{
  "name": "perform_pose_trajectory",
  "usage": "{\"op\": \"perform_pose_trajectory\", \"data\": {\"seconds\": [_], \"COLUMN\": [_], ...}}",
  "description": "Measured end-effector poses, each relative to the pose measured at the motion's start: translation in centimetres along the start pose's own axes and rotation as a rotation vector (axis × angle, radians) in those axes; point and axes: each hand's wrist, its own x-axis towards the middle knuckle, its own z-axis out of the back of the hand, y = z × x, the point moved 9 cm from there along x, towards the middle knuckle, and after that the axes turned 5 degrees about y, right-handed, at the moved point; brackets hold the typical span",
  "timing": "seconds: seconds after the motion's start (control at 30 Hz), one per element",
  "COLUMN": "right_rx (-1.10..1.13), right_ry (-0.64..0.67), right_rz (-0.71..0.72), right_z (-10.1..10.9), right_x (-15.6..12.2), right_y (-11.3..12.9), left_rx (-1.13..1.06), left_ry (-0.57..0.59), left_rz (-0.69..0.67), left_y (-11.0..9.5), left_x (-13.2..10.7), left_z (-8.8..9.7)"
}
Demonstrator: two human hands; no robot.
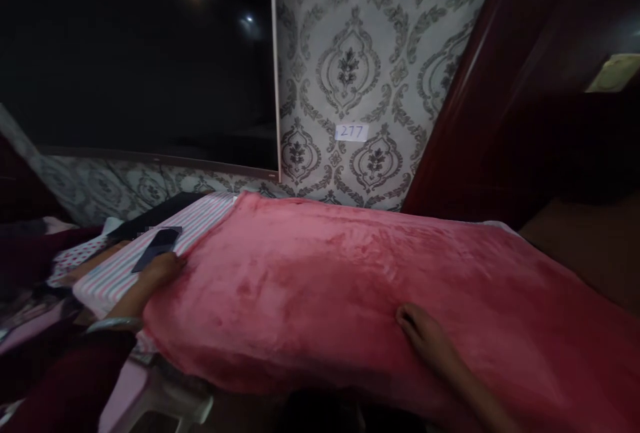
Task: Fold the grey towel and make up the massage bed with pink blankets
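Note:
A pink plush blanket [310, 273] lies spread over a long surface, mostly smooth with a few shaded patches in its pile. At its left edge my left hand [163, 269] is closed on the blanket's border, a bangle on the wrist. Just beyond that hand a dark phone [159, 246] rests on a striped cloth [113, 274]. My right hand [420, 330] is on the blanket right of the middle, fingers curled and pinched at the fabric. Its fingertips are partly hidden.
A large dark TV screen [150, 60] hangs on the patterned wall [350, 46], beside a paper label reading 277 [351, 132]. Folded clothes [75, 256] are piled at left. Below stands a plastic stool [170, 396]. A dark red glossy panel [480, 106] rises at right.

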Motion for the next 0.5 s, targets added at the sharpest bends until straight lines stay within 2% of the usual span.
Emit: {"op": "perform_pose_trajectory", "data": {"seconds": [0.1,0.23,0.4,0.5], "right_rx": [-0.013,-0.056,-0.115,-0.164], "right_ry": [-0.014,-0.016,-0.038,-0.087], "right_rz": [-0.002,0.042,0.124,0.155], "right_z": [0.6,0.9,0.7,1.3], "right_x": [1.4,4.6,9.4,12.5], "right_y": [-0.9,-2.0,-4.1,-5.3], "left_rx": [-0.011,-0.063,-0.156,-0.230], "left_ry": [0.062,0.026,-0.043,-0.066], "left_rz": [-0.009,-0.047,-0.089,-0.140], "left_y": [-1.1,-4.3,-9.2,-12.2], "left_x": [1.1,3.4,8.0,11.2], "left_z": [-0.7,-0.9,-1.4,-1.8]}}
